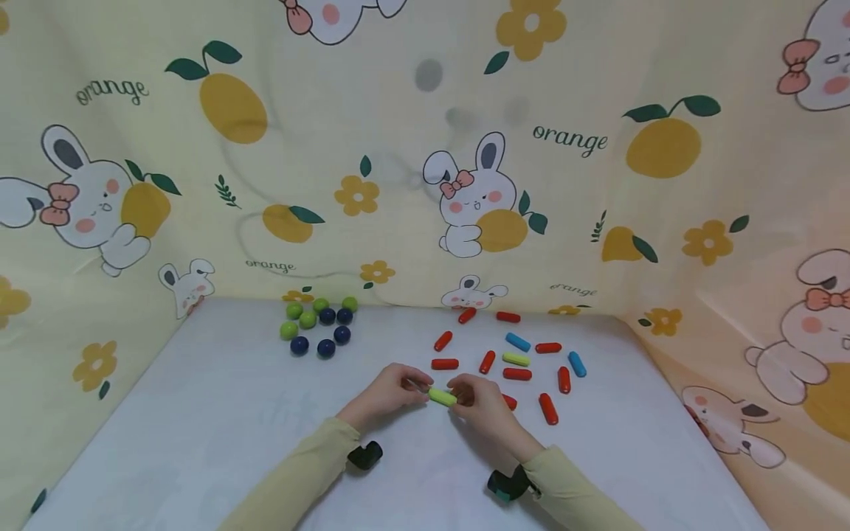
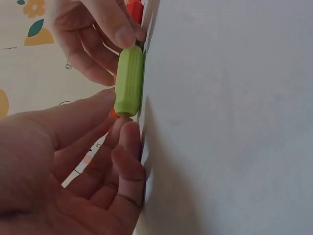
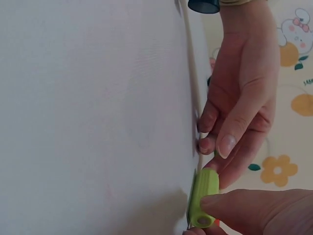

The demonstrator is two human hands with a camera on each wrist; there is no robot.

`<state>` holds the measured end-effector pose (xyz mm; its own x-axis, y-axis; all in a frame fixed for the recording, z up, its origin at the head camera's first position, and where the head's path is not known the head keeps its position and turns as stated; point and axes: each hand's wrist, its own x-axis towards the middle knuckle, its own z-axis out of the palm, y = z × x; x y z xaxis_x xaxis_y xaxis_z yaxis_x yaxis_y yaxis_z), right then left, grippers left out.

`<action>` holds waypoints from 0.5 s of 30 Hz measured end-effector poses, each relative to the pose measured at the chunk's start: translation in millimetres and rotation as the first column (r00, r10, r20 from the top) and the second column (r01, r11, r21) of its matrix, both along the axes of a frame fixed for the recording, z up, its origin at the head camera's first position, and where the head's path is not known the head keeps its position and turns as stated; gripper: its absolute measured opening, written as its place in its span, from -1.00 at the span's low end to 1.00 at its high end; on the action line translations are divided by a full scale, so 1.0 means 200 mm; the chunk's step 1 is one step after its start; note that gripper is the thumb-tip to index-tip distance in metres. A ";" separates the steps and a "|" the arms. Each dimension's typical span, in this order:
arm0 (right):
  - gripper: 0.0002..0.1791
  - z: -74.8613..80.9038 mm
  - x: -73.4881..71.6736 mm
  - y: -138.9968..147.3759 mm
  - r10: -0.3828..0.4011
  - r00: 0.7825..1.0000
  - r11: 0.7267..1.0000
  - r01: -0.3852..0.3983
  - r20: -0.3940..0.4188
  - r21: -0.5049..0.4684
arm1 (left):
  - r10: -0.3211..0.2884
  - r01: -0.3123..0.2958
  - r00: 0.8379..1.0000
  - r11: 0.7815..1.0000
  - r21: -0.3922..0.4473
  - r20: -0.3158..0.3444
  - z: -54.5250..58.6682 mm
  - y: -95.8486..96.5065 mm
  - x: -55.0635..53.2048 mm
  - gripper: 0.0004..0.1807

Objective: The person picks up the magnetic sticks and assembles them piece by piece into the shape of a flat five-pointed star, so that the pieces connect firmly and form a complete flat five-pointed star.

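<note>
A light green, ribbed long bead [image 1: 442, 397] is held level just above the table between my two hands. My right hand [image 1: 488, 409] pinches its right end; in the right wrist view the thumb [image 3: 234, 203] lies across it, by an end with a dark recess. At the other end is my left hand [image 1: 385, 394], its index finger reaching the bead. That hand's thumb [image 3: 227, 146] stands apart from the bead in the right wrist view. The left wrist view has the bead [image 2: 129, 81] upright in the picture, between both hands' fingertips.
Right of the hands lie several red long beads [image 1: 517, 374], blue ones [image 1: 577, 364] and a green one [image 1: 516, 359]. At the back left sit green balls [image 1: 288, 330] and dark blue balls [image 1: 326, 348]. A printed cloth [image 1: 398, 147] hangs around the white table [image 1: 219, 428].
</note>
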<state>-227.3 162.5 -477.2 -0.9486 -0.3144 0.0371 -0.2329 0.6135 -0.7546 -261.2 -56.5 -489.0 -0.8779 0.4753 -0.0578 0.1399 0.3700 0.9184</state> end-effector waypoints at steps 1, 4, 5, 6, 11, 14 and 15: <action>-0.64 0.00 0.00 0.00 -0.004 1.000 1.000 0.004 0.000 0.002 | 0.004 -0.004 1.000 1.000 -0.001 -0.001 0.00 0.00 0.00 -0.72; -0.65 -0.01 -0.01 -0.01 -0.015 1.000 1.000 0.015 -0.002 0.009 | 0.018 -0.019 1.000 1.000 -0.009 -0.014 -0.01 0.01 0.00 -0.75; -0.66 -0.01 -0.01 -0.01 -0.018 1.000 1.000 0.018 -0.002 0.011 | 0.023 -0.023 0.999 1.000 -0.013 -0.024 -0.01 0.01 0.00 -0.77; -0.66 -0.01 -0.01 -0.01 -0.020 1.000 1.000 0.020 -0.002 0.011 | 0.028 -0.029 0.999 0.999 -0.018 -0.030 -0.02 0.02 0.00 -0.78; -0.70 -0.01 -0.02 -0.02 0.004 1.000 1.000 -0.004 -0.009 0.001 | 0.057 -0.061 0.995 0.997 -0.037 -0.082 -0.01 0.04 0.00 -0.80; -0.71 -0.01 -0.02 -0.02 0.025 1.000 1.000 -0.025 -0.003 -0.010 | 0.061 -0.065 0.993 0.997 -0.038 -0.100 0.00 0.05 0.00 -0.81; -0.71 -0.01 -0.02 -0.02 0.031 1.000 0.999 -0.030 0.003 -0.012 | 0.058 -0.062 0.993 0.997 -0.037 -0.102 0.00 0.05 0.00 -0.81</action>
<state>-230.8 159.0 -478.8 -0.9387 -0.3427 0.0382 -0.2491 0.5972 -0.7624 -260.2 -47.4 -488.8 -0.9069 0.4211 0.0150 0.2080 0.4166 0.8850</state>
